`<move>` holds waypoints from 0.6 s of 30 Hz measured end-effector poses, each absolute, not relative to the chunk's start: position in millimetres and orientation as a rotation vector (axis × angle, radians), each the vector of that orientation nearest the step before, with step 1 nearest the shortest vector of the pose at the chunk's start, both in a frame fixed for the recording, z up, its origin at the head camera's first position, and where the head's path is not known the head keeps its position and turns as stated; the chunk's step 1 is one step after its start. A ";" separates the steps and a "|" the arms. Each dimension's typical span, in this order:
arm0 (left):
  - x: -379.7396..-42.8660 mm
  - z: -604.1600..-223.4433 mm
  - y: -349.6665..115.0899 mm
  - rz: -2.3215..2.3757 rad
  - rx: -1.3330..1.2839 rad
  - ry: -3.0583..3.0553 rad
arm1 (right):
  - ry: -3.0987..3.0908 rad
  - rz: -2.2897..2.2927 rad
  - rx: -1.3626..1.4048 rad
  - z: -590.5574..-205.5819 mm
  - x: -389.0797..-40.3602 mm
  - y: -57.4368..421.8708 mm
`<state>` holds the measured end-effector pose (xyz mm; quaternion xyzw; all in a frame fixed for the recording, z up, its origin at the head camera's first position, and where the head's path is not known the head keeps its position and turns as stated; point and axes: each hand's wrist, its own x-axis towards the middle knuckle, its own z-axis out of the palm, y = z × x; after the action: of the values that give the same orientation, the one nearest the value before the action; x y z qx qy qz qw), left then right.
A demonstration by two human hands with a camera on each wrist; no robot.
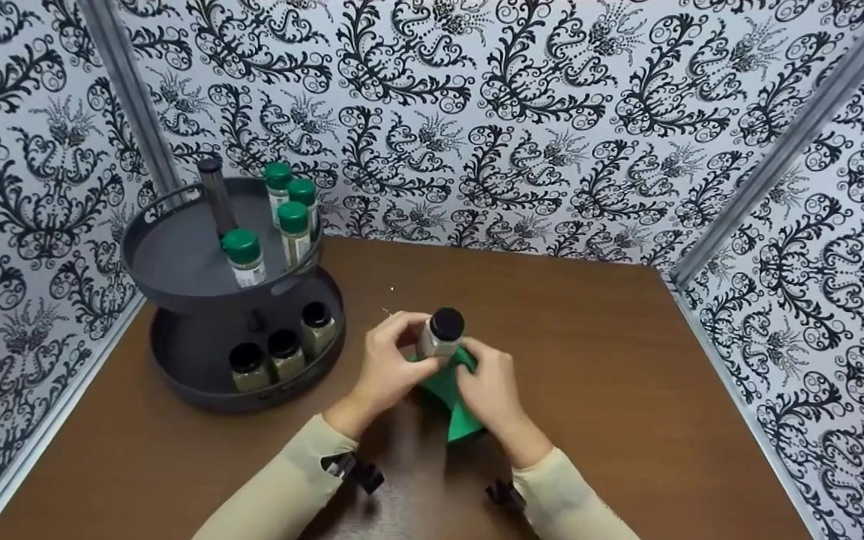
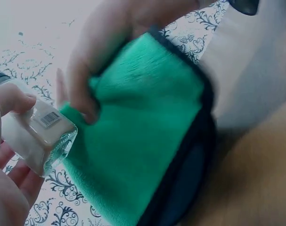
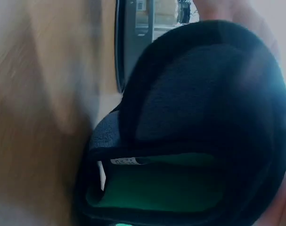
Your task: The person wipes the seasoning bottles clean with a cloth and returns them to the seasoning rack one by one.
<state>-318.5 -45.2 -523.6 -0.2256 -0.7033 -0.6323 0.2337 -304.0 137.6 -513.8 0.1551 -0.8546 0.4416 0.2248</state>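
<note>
In the head view my left hand (image 1: 391, 358) grips a clear spice jar (image 1: 438, 346) with a black lid, held tilted above the table. The left wrist view shows the jar's faceted clear base and a barcode label (image 2: 50, 119). My right hand (image 1: 490, 384) pinches a green cloth (image 1: 464, 421) right beside the jar. Dark edging borders the cloth (image 2: 143, 136), which hangs in folds below the fingers. In the right wrist view the dark side of the cloth (image 3: 194, 99) covers most of the right hand, and a small white tag (image 3: 125, 161) shows on it.
On the left stands a two-tier dark grey round tray (image 1: 177, 259). Its upper tier bears several green-lidded jars (image 1: 295, 232) and a tall dark-capped grinder or tube (image 1: 216, 199). The lower tier holds three black-lidded jars (image 1: 286, 356). Patterned walls (image 1: 477, 150) enclose the brown table (image 1: 589, 337).
</note>
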 end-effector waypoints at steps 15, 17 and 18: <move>-318.3 -513.0 -47.4 -1.780 -0.629 -1.926 | -2.523 1.158 0.437 -504.3 -303.5 140.7; -318.5 -516.7 -45.8 -1.769 -0.617 -1.937 | -2.497 1.201 0.429 -500.5 -301.0 142.9; -318.7 -518.4 -45.0 -1.767 -0.607 -1.940 | -2.440 1.230 0.428 -497.6 -298.6 143.8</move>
<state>-318.7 -45.0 -518.4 -0.2199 -0.7023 -0.6396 0.2223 -298.6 143.8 -497.6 0.1519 -0.8666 0.4370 0.1869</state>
